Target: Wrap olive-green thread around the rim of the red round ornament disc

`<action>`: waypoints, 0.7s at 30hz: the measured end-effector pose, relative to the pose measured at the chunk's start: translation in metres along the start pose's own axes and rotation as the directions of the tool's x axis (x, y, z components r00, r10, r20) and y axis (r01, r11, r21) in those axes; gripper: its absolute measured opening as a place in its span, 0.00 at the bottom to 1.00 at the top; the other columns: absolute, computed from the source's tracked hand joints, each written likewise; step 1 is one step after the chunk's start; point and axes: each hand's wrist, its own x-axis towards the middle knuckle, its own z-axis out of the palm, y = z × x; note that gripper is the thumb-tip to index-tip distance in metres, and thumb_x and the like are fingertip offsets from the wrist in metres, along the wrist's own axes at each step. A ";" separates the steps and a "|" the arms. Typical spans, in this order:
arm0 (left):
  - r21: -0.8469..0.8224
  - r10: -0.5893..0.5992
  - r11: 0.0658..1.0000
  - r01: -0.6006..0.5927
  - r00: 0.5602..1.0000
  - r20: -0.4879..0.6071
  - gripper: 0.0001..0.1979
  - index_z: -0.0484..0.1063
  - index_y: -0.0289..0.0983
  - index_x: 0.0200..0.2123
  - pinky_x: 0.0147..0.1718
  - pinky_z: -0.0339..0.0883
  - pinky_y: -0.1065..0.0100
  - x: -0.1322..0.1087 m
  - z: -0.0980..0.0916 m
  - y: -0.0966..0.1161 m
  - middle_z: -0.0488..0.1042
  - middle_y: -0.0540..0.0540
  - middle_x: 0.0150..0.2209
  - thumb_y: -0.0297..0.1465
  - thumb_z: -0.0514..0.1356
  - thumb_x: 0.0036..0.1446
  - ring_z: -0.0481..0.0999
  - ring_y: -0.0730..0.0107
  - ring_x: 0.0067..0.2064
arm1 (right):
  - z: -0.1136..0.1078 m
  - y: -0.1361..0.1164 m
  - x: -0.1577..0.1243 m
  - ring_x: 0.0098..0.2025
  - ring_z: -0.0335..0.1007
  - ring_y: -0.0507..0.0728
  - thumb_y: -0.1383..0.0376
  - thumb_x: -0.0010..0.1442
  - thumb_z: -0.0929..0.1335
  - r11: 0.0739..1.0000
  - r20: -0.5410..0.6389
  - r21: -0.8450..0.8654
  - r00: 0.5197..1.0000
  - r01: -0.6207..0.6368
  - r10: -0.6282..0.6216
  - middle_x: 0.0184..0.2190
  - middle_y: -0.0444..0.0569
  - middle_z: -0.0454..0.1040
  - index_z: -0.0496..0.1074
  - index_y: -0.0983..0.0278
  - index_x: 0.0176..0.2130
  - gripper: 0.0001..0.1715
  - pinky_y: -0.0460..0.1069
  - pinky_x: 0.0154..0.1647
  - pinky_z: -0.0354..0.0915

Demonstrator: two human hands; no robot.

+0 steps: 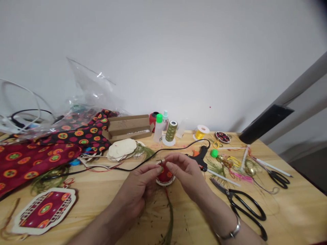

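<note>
A small round ornament (165,176) with a dark red patterned face and a pale rim is between my hands, just above the table. An olive-green tassel (169,217) hangs from its lower edge. My left hand (139,185) pinches the ornament's upper left side with thumb and forefinger. Close to its upper right edge, my right hand (187,173) has its thumb and fingertips curled together in a pinch; whatever lies between them is too small to make out. A short dark cord (161,162) shows at the ornament's top, between the two hands.
A glue gun (200,158) with its black cable lies behind my right hand. Large black scissors (240,204) rest at right. A larger fabric-faced plaque (44,211) lies at left. Farther back are patterned cloth (30,160), a cardboard box (129,127) and a thread spool (171,131).
</note>
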 end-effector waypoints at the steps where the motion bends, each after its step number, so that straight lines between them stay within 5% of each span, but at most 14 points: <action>1: 0.008 0.001 1.000 -0.001 1.000 0.013 0.02 0.74 0.33 0.23 0.12 0.47 0.80 0.000 0.001 0.000 0.69 0.55 0.15 0.25 0.65 0.42 0.58 0.86 0.13 | 0.001 0.001 0.001 0.31 0.68 0.53 0.63 0.49 0.69 0.995 0.037 0.060 0.997 -0.076 0.073 0.31 0.49 0.72 0.69 0.66 0.33 0.10 0.48 0.33 0.65; 11: 0.114 -0.009 0.993 -0.001 0.997 0.081 0.05 0.77 0.34 0.27 0.25 0.61 0.77 0.004 -0.007 -0.011 0.76 0.49 0.23 0.28 0.64 0.43 0.73 0.74 0.27 | 0.005 0.000 0.000 0.20 0.66 0.50 0.59 0.45 0.71 0.942 0.121 0.195 0.959 -0.275 0.255 0.19 0.43 0.69 0.66 0.66 0.26 0.14 0.46 0.22 0.64; 15: 0.146 -0.011 0.989 -0.003 0.995 0.097 0.03 0.78 0.33 0.25 0.20 0.57 0.79 0.000 -0.002 -0.007 0.76 0.48 0.21 0.27 0.63 0.45 0.70 0.78 0.22 | 0.004 -0.003 0.001 0.14 0.57 0.46 0.60 0.47 0.69 0.957 0.129 0.136 0.962 -0.256 0.239 0.13 0.38 0.63 0.65 0.66 0.24 0.12 0.42 0.14 0.54; 21: 0.162 -0.006 0.987 0.001 1.000 0.028 0.02 0.77 0.34 0.24 0.16 0.53 0.79 0.001 -0.002 -0.006 0.72 0.54 0.15 0.27 0.64 0.43 0.61 0.84 0.15 | 0.000 -0.004 0.003 0.18 0.53 0.45 0.63 0.49 0.68 0.981 0.090 0.072 0.981 -0.181 0.174 0.17 0.39 0.63 0.68 0.68 0.24 0.10 0.41 0.19 0.52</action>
